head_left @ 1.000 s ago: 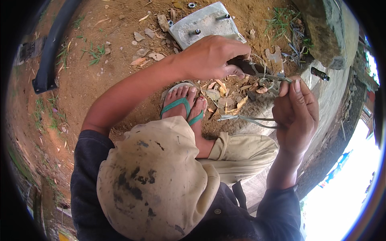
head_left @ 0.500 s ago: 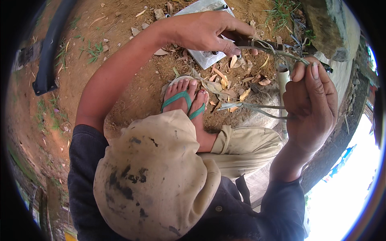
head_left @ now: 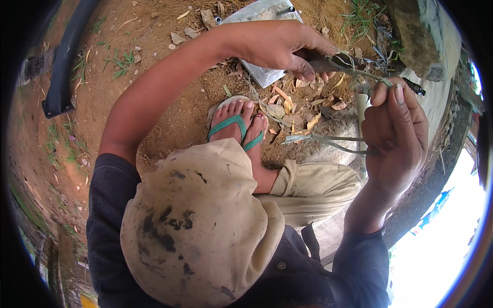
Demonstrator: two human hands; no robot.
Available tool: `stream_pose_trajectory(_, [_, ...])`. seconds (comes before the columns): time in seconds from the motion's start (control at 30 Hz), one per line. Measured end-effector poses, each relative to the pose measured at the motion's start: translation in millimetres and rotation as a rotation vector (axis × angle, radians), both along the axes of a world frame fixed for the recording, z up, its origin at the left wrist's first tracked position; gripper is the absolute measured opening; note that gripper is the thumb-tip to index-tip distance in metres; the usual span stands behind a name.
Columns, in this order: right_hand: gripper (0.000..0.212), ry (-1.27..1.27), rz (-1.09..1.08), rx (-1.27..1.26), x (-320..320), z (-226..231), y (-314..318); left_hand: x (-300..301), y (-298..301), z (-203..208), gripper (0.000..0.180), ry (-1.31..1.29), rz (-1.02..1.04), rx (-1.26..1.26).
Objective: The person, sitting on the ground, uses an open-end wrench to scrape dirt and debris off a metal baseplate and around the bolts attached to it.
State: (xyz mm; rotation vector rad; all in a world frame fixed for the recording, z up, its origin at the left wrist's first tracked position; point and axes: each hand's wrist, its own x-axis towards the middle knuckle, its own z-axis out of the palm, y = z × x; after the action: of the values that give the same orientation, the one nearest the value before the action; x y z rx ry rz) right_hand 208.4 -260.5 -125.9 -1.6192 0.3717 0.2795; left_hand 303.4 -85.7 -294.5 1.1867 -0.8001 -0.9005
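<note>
At the top, my left hand (head_left: pixel 277 47) is closed round a dark, flat, elongated piece (head_left: pixel 326 64) whose exact kind I cannot make out. Thin grey-green strands loop around its far end. From there a grey-green cord (head_left: pixel 372 77) runs to my right hand (head_left: pixel 395 131), which pinches it between thumb and forefinger. Further lengths of the cord pass through my right fist, and their frayed ends (head_left: pixel 300 138) stick out leftward above the ground. A grey metal plate (head_left: pixel 264 77) with bolts lies beneath my left hand and partly behind it.
A pale upright pipe (head_left: pixel 361 110) stands left of my right hand, beside a concrete edge. At the upper right sits a large stone (head_left: pixel 423 41). Dry leaves (head_left: pixel 313 121) litter the soil near my sandalled feet (head_left: pixel 233 123). A black bent tube (head_left: pixel 60 84) lies at the left.
My left hand has shifted slightly right and down with the dark piece, nearer my right hand. The cord between the hands spans a shorter distance. My right hand has hardly moved.
</note>
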Motion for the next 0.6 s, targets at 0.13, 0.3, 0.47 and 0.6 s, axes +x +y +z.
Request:
stream_pose_trajectory(0.13, [0.034,0.035,0.037,-0.079,-5.5,-6.7,2.2,3.4,2.5,-6.6,0.034,-0.052,-0.071,0.078])
stream_pose_trajectory(0.3, [0.033,0.046,0.0,-0.014,-9.0,-6.4,3.6,5.3,3.6,-5.7,0.041,-0.101,-0.098,0.053])
stream_pose_trajectory(0.47, [0.034,0.025,0.022,-0.05,-9.5,-4.9,6.2,11.3,1.3,-6.5,0.046,-0.134,-0.093,0.04])
stream_pose_trajectory(0.6, [0.034,0.042,0.035,-0.049,-10.3,-7.1,5.5,12.2,-2.7,-13.9,0.046,-0.201,-0.121,-0.034])
